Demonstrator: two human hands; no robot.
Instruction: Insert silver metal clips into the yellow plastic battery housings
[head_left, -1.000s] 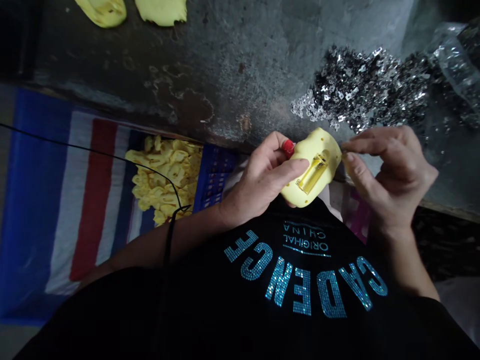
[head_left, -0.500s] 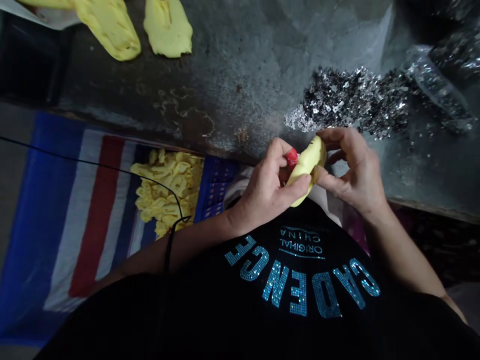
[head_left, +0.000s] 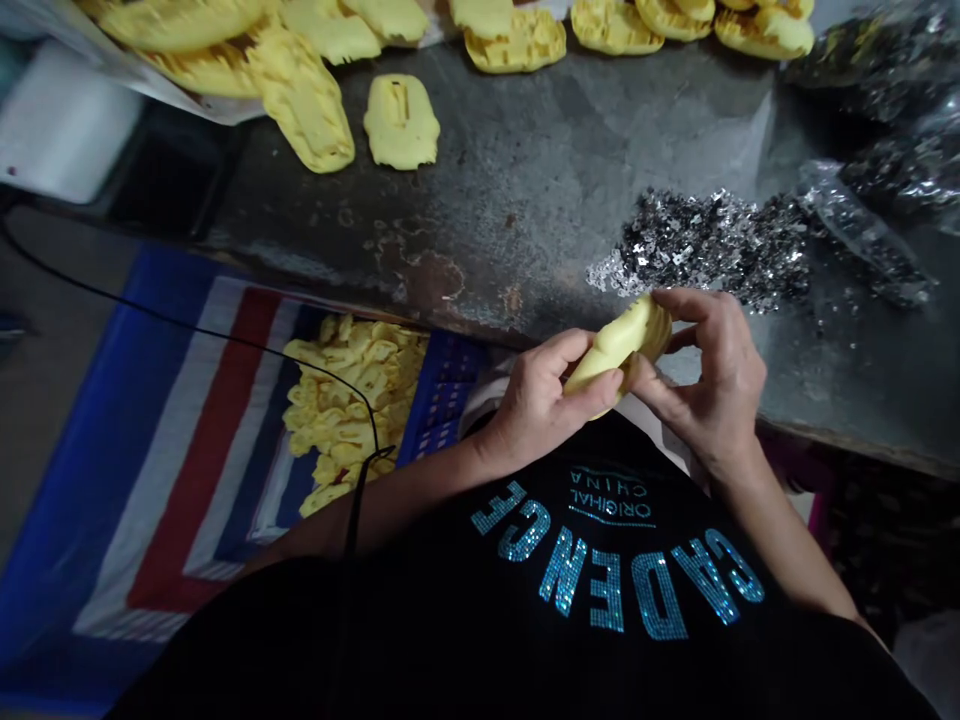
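A yellow plastic shell (head_left: 621,342) is held between both hands, tilted, just in front of the metal table's edge. My left hand (head_left: 536,400) pinches its lower left end, with the thumb on the near side. My right hand (head_left: 709,375) grips its upper right end between thumb and fingers. Part of the shell is hidden behind the fingers. Just beyond my hands, a pile of small shiny metal pieces (head_left: 712,245) lies on the table (head_left: 517,150).
More yellow shells (head_left: 517,42) line the table's far side; one single shell (head_left: 403,122) lies nearer. A clear plastic bag (head_left: 862,230) is at the right. Lower left, a blue crate (head_left: 442,385) adjoins yellow parts (head_left: 360,385). A black cable (head_left: 225,335) crosses my left arm.
The view has shifted, showing more of the table's far side. Both hands still hold the shell, now turned slightly; the red patch earlier seen at my left fingertips is out of sight.
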